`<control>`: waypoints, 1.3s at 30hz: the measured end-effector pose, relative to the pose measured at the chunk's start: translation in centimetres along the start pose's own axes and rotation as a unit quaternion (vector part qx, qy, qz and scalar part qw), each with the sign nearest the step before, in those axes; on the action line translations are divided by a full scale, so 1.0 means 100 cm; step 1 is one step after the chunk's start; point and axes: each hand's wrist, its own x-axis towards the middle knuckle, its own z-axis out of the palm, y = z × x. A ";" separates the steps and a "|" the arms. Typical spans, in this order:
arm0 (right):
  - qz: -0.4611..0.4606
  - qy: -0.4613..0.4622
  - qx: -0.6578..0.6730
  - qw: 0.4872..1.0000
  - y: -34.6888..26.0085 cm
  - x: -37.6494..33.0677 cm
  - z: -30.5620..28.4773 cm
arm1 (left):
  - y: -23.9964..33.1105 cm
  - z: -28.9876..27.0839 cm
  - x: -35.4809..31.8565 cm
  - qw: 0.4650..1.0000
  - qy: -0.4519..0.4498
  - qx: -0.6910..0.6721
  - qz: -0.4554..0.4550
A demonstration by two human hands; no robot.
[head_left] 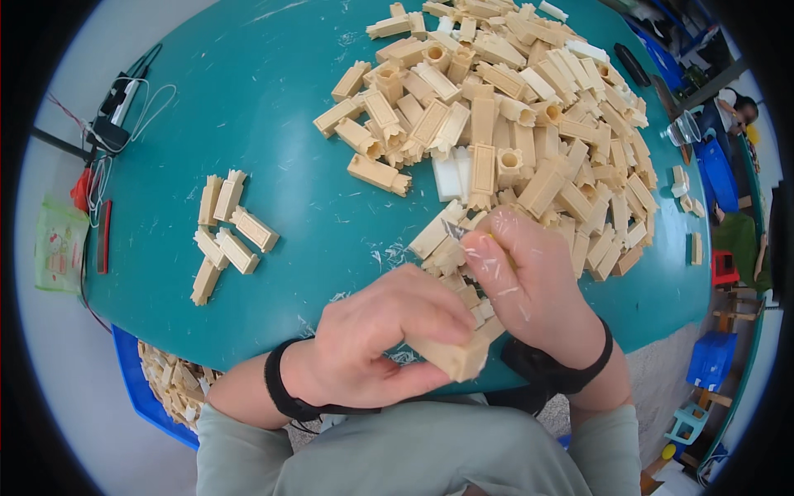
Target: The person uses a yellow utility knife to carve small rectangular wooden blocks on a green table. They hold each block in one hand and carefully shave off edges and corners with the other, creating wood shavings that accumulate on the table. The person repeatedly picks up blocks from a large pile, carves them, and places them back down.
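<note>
Beige is the block (455, 354) which the left hand (385, 331) holds, in the near middle of the scene, close to the near edge of the green table (289, 132). From my distance I see the left fingers curled and pinching it against the thumb, with its end pointing near and right. The right hand (538, 289) is just beside, a little to the right and farther. Its fingers are folded, and the thumb is pressed along a small blade (454, 231), whose metal point comes out toward the left and far side. The handle is mostly hidden in this hand, so I cannot tell how the lower fingers sit on it. The blade and the block are apart. Pale shavings (389, 255) lie on the table near the hands, and some stick to the right hand.

Beyond the hands, a big pile (504, 99) of similar pieces, mostly beige with a few white, spreads over the far and right part of the table. On the left I find a small group (239, 251) of six beige pieces. At the near left, a blue tray (149, 403) holds many more. A clear cup (684, 129) is at the far right.
</note>
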 end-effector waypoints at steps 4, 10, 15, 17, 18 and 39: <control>0.046 -0.026 0.089 0.995 -0.010 -0.001 -0.010 | -0.007 -0.007 0.001 0.994 0.056 -0.056 -0.080; 0.048 -0.049 0.095 0.993 -0.013 -0.003 -0.006 | -0.009 -0.005 0.005 0.976 0.133 -0.159 -0.074; -0.011 -0.048 0.082 0.995 -0.011 -0.004 -0.006 | -0.015 -0.017 0.001 0.997 0.070 0.000 -0.030; -0.026 -0.051 0.088 0.994 -0.012 -0.004 -0.007 | -0.013 -0.021 0.005 0.995 0.042 0.087 -0.013; -0.026 -0.055 0.090 0.994 -0.013 -0.005 -0.007 | -0.011 -0.020 0.007 0.995 0.043 0.082 -0.031; -0.079 0.011 -0.034 0.996 -0.003 -0.004 -0.004 | -0.013 -0.015 0.000 0.974 0.017 -0.219 -0.061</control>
